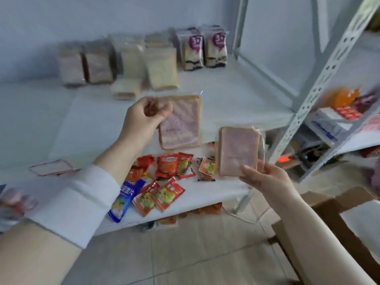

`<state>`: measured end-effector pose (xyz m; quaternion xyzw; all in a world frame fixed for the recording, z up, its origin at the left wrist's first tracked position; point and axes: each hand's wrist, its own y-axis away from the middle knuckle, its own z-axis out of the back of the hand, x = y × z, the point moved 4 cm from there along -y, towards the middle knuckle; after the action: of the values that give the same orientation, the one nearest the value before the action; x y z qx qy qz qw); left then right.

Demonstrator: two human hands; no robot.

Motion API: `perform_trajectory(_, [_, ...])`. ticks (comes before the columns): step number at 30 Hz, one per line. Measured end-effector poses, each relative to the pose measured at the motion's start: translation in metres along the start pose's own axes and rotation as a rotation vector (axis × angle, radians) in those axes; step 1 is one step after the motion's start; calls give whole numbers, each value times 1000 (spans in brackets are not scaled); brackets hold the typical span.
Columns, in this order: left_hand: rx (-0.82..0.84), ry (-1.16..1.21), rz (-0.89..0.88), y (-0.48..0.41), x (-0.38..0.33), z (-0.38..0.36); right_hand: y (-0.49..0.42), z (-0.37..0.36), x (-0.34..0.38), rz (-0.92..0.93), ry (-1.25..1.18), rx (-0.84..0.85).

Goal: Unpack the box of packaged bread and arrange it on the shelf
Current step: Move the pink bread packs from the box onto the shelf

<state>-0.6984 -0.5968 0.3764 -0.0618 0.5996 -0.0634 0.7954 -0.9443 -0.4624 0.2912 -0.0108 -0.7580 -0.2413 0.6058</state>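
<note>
My left hand grips the top corner of a clear-wrapped pack of purple-swirl bread, held upright above the white shelf. My right hand pinches the bottom edge of a second pack of pinkish-purple bread just off the shelf's front right corner. At the back of the shelf stand several bread packs: dark ones at the left, pale ones in the middle, two with purple labels at the right. The open cardboard box sits on the floor at the lower right.
Red and green snack packets and a blue packet lie on the lower shelf board below my hands. A perforated white upright rises at the right, with a neighbouring rack of goods beyond it. Tiled floor lies underneath.
</note>
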Motion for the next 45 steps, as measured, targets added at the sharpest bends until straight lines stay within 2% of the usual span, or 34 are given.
perform_trajectory(5, [-178, -74, 47, -36, 40, 166, -30, -169, 14, 44, 56, 151])
perform_trajectory(8, [-246, -105, 68, -63, 67, 231, -56, -256, 18, 58, 29, 202])
perform_trajectory(13, [-324, -85, 115, -134, 105, 289, -112, -364, 37, 98, 25, 218])
perform_trajectory(19, [-397, -33, 159, -242, 147, 309, -210, -451, 67, 186, 163, 149])
perform_trajectory(24, [-412, 14, 217, -313, 179, 308, -281, -492, 73, 235, 352, 59])
perform_trajectory(26, [-420, -42, 233, -329, 187, 308, -296, -499, 70, 250, 405, -5])
perform_trajectory(29, [-435, -175, 221, -339, 193, 305, -300, -502, 73, 318, 676, -85])
perform_trajectory(34, [-506, -291, 145, -342, 198, 302, -293, -506, 77, 434, 1031, -123])
perform_trajectory(38, [-504, -319, 137, -344, 197, 302, -290, -512, 82, 520, 1423, -215])
perform_trajectory(42, [-487, -299, 157, -345, 186, 302, -285, -514, 83, 443, 1331, -135])
perform_trajectory(45, [-427, -367, 181, -333, 178, 305, -263, -511, 88, 544, 1303, -104])
